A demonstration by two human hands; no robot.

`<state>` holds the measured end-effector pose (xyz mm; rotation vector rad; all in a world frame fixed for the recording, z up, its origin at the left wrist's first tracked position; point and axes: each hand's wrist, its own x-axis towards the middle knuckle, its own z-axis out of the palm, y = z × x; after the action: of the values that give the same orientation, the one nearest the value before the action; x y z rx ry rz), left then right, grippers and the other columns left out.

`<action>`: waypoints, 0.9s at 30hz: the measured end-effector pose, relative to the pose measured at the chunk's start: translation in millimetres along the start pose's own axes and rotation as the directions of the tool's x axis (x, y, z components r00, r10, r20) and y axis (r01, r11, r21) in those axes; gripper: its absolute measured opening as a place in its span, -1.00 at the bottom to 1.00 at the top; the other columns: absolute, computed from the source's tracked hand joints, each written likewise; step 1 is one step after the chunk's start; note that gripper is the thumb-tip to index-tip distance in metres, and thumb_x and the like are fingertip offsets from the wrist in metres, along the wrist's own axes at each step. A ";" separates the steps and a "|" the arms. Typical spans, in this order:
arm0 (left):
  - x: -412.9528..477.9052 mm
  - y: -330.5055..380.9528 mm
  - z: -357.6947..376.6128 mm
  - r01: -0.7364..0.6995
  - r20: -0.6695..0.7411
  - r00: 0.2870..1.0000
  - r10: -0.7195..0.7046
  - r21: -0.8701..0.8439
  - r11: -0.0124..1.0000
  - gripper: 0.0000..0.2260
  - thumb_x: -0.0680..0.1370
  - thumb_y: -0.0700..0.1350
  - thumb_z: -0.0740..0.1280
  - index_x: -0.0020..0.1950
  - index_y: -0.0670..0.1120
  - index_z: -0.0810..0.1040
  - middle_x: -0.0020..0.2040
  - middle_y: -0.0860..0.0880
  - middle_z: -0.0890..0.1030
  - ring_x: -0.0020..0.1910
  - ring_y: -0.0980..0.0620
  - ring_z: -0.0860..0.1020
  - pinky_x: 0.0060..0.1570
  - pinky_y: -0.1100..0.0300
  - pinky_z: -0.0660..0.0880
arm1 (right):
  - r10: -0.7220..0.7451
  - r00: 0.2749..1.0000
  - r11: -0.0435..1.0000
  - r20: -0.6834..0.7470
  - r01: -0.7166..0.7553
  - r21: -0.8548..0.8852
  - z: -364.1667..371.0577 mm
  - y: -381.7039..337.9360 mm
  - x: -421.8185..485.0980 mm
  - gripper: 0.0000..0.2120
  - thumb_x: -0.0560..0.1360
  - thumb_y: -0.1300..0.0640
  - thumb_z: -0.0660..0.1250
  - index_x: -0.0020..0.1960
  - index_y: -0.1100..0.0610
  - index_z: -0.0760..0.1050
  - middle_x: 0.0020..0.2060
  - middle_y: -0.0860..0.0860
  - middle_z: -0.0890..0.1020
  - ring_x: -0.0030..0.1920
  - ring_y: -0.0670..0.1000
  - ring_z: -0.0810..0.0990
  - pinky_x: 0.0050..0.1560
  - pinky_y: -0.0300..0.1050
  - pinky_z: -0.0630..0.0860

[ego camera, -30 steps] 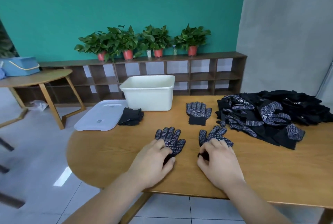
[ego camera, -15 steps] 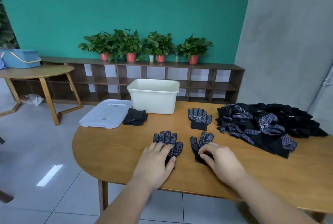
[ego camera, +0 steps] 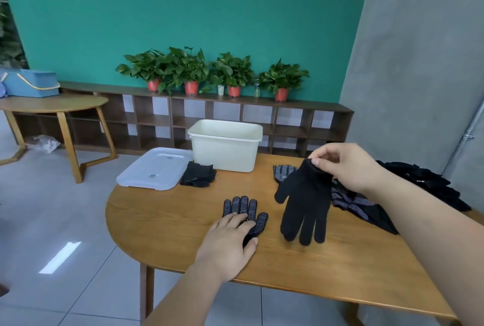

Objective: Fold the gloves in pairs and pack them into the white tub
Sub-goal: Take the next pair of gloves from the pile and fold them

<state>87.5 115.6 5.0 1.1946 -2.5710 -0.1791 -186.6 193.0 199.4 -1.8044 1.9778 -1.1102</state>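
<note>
Near edge of table (ego camera: 340, 268): left hand (ego camera: 230, 244) lies flat, fingers straight, pressing the cuff end of flat glove (ego camera: 245, 207), nothing gripped. Flat glove: dotted side up, long axis near-to-far, fingertips pointing far. Just right of it, apart: hung glove (ego camera: 305, 207), plain side to camera, long axis vertical, fingertips down, at or just above the tabletop; cannot tell which. Right hand (ego camera: 348, 165) pinches its cuff from above, thumb and fingers clenched on the knit. Judgement: the pairing step is in hand; the hung glove must travel left and lie down along the flat glove's axis, so the right hand carries and the left only anchors. Count: 2 gloves in work, 1 third glove (ego camera: 284, 172) lying farther back, 1 folded bundle (ego camera: 197, 175) far left beside 1 lid (ego camera: 157, 168), 1 pile (ego camera: 366, 202) right, number in it untellable. Farthest: 1 tub (ego camera: 225, 144), open, contents hidden by its wall.
</note>
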 end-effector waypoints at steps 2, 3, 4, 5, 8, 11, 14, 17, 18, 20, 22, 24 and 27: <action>-0.4 0.3 -1.0 0.001 -0.004 1.000 -0.001 0.003 1.000 -0.51 0.72 0.25 0.01 0.64 0.20 0.25 0.66 0.16 0.20 0.66 0.07 0.08 0.64 0.02 0.03 | -0.058 0.992 0.998 -0.116 0.054 -0.037 -2.7 -1.7 1.7 -0.89 0.63 0.08 0.43 -0.02 -0.11 0.67 -0.09 -0.17 0.73 0.00 -0.13 0.68 0.00 -0.11 0.58; -0.3 0.5 -1.4 0.001 -0.006 1.000 -0.001 0.005 1.000 -0.51 0.72 0.25 0.02 0.65 0.20 0.24 0.66 0.17 0.21 0.65 0.07 0.09 0.64 0.02 0.03 | -0.087 0.982 0.996 -0.167 0.080 -0.047 -3.5 -2.6 1.3 -0.90 0.63 0.07 0.42 -0.01 -0.13 0.66 -0.08 -0.20 0.72 -0.02 -0.19 0.66 -0.04 -0.16 0.55; -0.1 0.5 -1.7 0.000 -0.009 1.000 0.000 0.008 1.000 -0.50 0.72 0.25 0.02 0.66 0.19 0.22 0.65 0.17 0.21 0.65 0.07 0.10 0.64 0.03 0.04 | -0.112 0.971 0.993 -0.209 0.104 -0.050 -3.0 -3.9 -1.4 -0.90 0.63 0.06 0.41 0.00 -0.14 0.65 -0.08 -0.22 0.71 -0.04 -0.23 0.64 -0.08 -0.21 0.51; 0.0 0.4 -1.5 0.000 -0.012 1.000 0.000 0.012 1.000 -0.50 0.72 0.25 0.02 0.66 0.19 0.20 0.65 0.17 0.22 0.64 0.07 0.11 0.64 0.03 0.05 | -0.136 0.962 0.990 -0.235 0.126 -0.059 -0.9 -4.0 -4.9 -0.90 0.63 0.06 0.41 0.01 -0.14 0.64 -0.08 -0.23 0.70 -0.05 -0.27 0.63 -0.09 -0.26 0.48; 0.8 -0.6 0.4 0.003 -0.013 1.000 -0.003 0.018 1.000 -0.49 0.71 0.25 0.02 0.66 0.20 0.20 0.64 0.17 0.23 0.63 0.07 0.11 0.63 0.04 0.05 | -0.259 0.946 0.962 -0.194 0.234 -0.142 18.7 6.6 -24.1 -0.89 0.61 0.10 0.43 0.02 -0.12 0.62 -0.05 -0.23 0.67 -0.01 -0.27 0.61 -0.04 -0.41 0.46; 1.3 -1.9 2.6 0.004 -0.021 1.000 -0.003 0.032 0.999 -0.49 0.70 0.27 0.02 0.65 0.19 0.25 0.63 0.16 0.25 0.62 0.06 0.12 0.62 0.04 0.06 | -0.263 0.957 0.919 0.120 0.286 -0.272 61.0 44.9 -53.0 -0.83 0.59 0.08 0.46 -0.02 -0.21 0.58 -0.04 -0.24 0.62 0.02 -0.22 0.59 0.09 -0.20 0.53; 1.5 -2.7 4.4 0.005 -0.029 1.000 -0.003 0.045 0.999 -0.48 0.69 0.28 0.01 0.64 0.19 0.26 0.60 0.14 0.25 0.60 0.04 0.12 0.62 0.03 0.05 | -0.139 0.931 0.893 0.336 0.265 -0.364 105.6 81.3 -82.5 -0.96 0.58 -0.17 0.37 -0.04 -0.25 0.53 -0.01 -0.29 0.55 0.07 -0.25 0.52 0.13 -0.09 0.53; 1.7 -2.4 3.8 0.021 -0.039 0.999 -0.020 0.025 0.999 -0.47 0.69 0.27 0.05 0.65 0.17 0.21 0.59 0.09 0.22 0.61 0.03 0.10 0.63 0.03 0.04 | -0.137 0.972 0.914 0.193 0.199 -0.353 124.9 88.9 -91.9 -0.84 0.60 -0.27 0.28 0.03 -0.23 0.54 0.07 -0.33 0.49 0.18 -0.24 0.46 0.18 -0.18 0.49; 1.6 -2.2 3.4 0.021 -0.034 0.999 -0.020 0.023 1.000 -0.46 0.69 0.26 0.05 0.66 0.17 0.19 0.61 0.07 0.19 0.62 0.02 0.07 0.64 0.04 0.01 | -0.153 0.981 0.915 0.119 0.186 -0.358 127.3 86.4 -90.0 -0.86 0.62 -0.22 0.29 0.09 -0.23 0.56 0.13 -0.34 0.48 0.23 -0.23 0.45 0.20 -0.21 0.49; 2.0 -1.7 2.9 0.009 0.000 1.000 -0.009 0.031 0.999 -0.45 0.71 0.26 0.04 0.70 0.15 0.12 0.68 0.07 0.09 0.68 0.03 -0.05 0.66 0.03 -0.09 | -0.140 0.989 0.898 0.046 0.147 -0.415 133.2 83.8 -84.2 -0.73 0.66 -0.17 0.27 0.32 -0.19 0.53 0.36 -0.29 0.41 0.41 -0.18 0.36 0.33 -0.21 0.46; 3.7 -1.3 3.1 0.003 0.061 0.998 -0.006 0.042 0.999 -0.43 0.72 0.27 -0.01 0.72 0.15 0.04 0.73 0.09 -0.04 0.69 0.06 -0.18 0.66 0.02 -0.19 | -0.009 0.991 0.879 0.130 0.070 -0.471 140.6 85.0 -79.4 -0.53 0.69 -0.22 0.18 0.56 -0.15 0.34 0.58 -0.18 0.25 0.59 -0.08 0.16 0.52 -0.11 0.33; 7.0 -1.4 3.6 0.009 0.124 0.992 -0.017 0.064 0.998 -0.41 0.71 0.29 -0.07 0.73 0.17 -0.03 0.73 0.10 -0.13 0.68 0.08 -0.26 0.66 -0.01 -0.23 | 0.122 0.969 0.851 0.213 0.009 -0.526 145.5 86.9 -74.9 -0.46 0.70 -0.26 0.08 0.64 -0.15 0.20 0.65 -0.11 0.16 0.66 -0.01 0.04 0.62 -0.03 0.18; 11.9 -1.2 4.2 0.018 0.192 0.981 -0.039 0.108 0.994 -0.40 0.70 0.32 -0.12 0.72 0.20 -0.11 0.72 0.10 -0.21 0.68 0.05 -0.30 0.65 -0.04 -0.26 | 0.174 0.973 0.808 0.153 -0.052 -0.586 145.8 82.4 -65.3 -0.47 0.70 -0.22 0.07 0.63 -0.11 0.23 0.64 -0.04 0.23 0.66 0.05 0.10 0.61 -0.01 0.19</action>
<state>79.8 105.7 3.3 1.3114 -2.7627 -0.1752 -141.9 196.1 25.3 -1.9231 2.4253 -0.2628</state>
